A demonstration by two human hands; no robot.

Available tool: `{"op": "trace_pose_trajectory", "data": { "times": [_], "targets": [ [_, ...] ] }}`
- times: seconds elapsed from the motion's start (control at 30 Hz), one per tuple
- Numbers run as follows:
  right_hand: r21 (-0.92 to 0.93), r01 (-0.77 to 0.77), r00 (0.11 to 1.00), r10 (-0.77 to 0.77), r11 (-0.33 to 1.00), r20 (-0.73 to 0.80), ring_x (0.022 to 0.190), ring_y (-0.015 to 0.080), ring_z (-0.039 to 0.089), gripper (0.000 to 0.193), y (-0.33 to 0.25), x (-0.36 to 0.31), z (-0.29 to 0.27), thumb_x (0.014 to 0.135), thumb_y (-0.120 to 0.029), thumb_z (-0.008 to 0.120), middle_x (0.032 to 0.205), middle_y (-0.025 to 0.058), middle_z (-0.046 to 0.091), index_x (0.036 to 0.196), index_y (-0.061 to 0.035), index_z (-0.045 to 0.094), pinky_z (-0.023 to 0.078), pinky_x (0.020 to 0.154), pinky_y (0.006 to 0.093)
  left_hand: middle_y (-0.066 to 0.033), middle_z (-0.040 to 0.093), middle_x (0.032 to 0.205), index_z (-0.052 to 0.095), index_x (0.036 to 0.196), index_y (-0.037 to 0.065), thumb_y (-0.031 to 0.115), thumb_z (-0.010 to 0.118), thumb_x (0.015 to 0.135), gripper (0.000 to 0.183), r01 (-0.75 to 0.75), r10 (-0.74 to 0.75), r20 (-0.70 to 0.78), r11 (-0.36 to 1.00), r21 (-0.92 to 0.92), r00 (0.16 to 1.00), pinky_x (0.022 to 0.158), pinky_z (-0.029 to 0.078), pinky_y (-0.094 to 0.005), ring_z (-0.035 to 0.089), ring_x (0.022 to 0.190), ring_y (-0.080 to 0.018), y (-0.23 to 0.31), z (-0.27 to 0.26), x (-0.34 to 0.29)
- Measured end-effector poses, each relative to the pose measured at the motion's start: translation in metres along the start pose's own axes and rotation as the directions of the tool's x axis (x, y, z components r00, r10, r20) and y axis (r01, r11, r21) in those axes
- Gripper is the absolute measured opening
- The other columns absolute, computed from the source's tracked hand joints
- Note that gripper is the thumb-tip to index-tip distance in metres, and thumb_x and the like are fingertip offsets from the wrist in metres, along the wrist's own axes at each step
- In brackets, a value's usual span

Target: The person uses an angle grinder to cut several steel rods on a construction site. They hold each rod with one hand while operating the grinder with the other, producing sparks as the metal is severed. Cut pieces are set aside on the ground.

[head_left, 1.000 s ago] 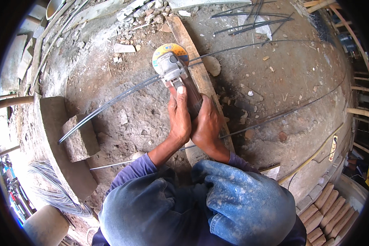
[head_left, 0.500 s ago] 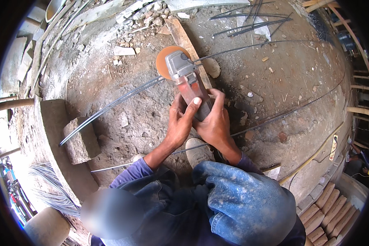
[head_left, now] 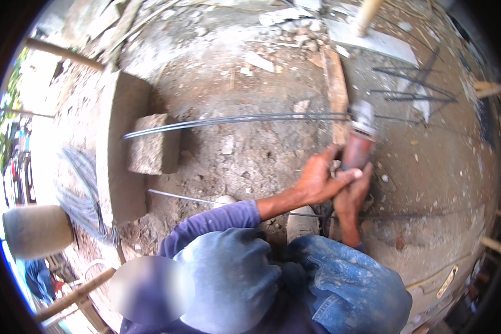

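Observation:
An angle grinder (head_left: 359,147) with a grey head and reddish body is held in both my hands, its head pointing away from me. My left hand (head_left: 320,178) wraps its near left side, thumb laid across the body. My right hand (head_left: 354,192) grips the rear end from the right. The grinder's head is smeared by motion, and its disc cannot be made out. It is at the right ends of thin steel rods (head_left: 234,119), just right of a wooden plank (head_left: 334,89) that they cross. Their left part rests on a rough concrete block (head_left: 155,145).
A long concrete slab edge (head_left: 122,145) stands left of the block. Coiled wire (head_left: 83,189) and a round container (head_left: 38,231) lie beyond it. Another rod (head_left: 186,196) runs near my shoe (head_left: 303,224). Dark bent bars (head_left: 412,92) lie at the far right, rubble (head_left: 303,33) at the back.
The view has turned, so the scene sits differently. The grinder has gone from left of the plank to its right side, still in both hands. Its orange disc no longer shows plainly.

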State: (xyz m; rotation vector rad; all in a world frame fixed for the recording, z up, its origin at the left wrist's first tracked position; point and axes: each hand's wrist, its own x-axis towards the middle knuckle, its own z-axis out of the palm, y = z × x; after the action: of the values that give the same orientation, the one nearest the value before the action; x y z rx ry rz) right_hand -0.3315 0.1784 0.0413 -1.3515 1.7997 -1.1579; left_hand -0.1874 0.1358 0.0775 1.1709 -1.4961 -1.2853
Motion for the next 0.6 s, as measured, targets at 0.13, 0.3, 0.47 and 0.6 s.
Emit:
{"op": "trace_pose_trajectory", "data": {
  "times": [0.13,0.3,0.47,0.6],
  "targets": [
    [0.256,-0.201,0.979,0.205,0.945,0.012,0.099,0.0205,0.067,0.065,0.012,0.014,-0.015,0.085,-0.014,0.084,0.12,0.0101,0.067,0.141,0.0032,0.055,0.057,0.086,0.0366,-0.0302,0.068,0.137,0.056,0.149,-0.005,0.051,0.08,0.097,0.08,-0.1,0.05,0.22,0.97,0.223,0.974,0.114,0.048,-0.0564,0.065,0.131,-0.0456,-0.014,-0.016,0.001],
    [0.406,-0.481,0.866,0.492,0.777,0.083,0.074,0.0177,0.067,0.042,0.016,0.028,-0.054,0.089,-0.023,0.09,0.092,0.0074,0.069,0.116,0.0007,0.068,0.058,0.062,0.0339,-0.0194,0.066,0.141,0.06,0.144,0.004,0.049,0.07,0.104,0.061,-0.375,0.389,0.176,0.528,0.762,0.904,0.113,0.041,-0.0534,0.059,0.136,-0.0353,-0.051,-0.099,0.028],
    [0.446,-0.477,0.859,0.509,0.757,0.054,0.079,0.0149,0.067,0.034,0.026,0.026,-0.087,0.09,-0.025,0.084,0.095,0.0043,0.069,0.112,-0.0021,0.074,0.058,0.068,0.0314,-0.0183,0.073,0.125,0.07,0.132,0.008,0.044,0.064,0.11,0.043,-0.085,-0.011,0.109,0.545,0.834,0.994,0.108,0.045,-0.0563,0.067,0.124,-0.0356,-0.079,-0.182,0.052],
    [0.406,-0.512,0.83,0.557,0.757,0.007,0.08,0.0145,0.067,0.032,0.033,0.023,-0.096,0.092,-0.024,0.083,0.096,0.0039,0.07,0.114,-0.003,0.073,0.057,0.068,0.0302,-0.0158,0.079,0.094,0.08,0.104,0.009,0.036,0.064,0.107,0.032,0.027,-0.164,0.091,0.607,0.795,0.982,0.087,0.059,-0.0531,0.077,0.096,-0.0412,-0.098,-0.21,0.061]
  ]
}}
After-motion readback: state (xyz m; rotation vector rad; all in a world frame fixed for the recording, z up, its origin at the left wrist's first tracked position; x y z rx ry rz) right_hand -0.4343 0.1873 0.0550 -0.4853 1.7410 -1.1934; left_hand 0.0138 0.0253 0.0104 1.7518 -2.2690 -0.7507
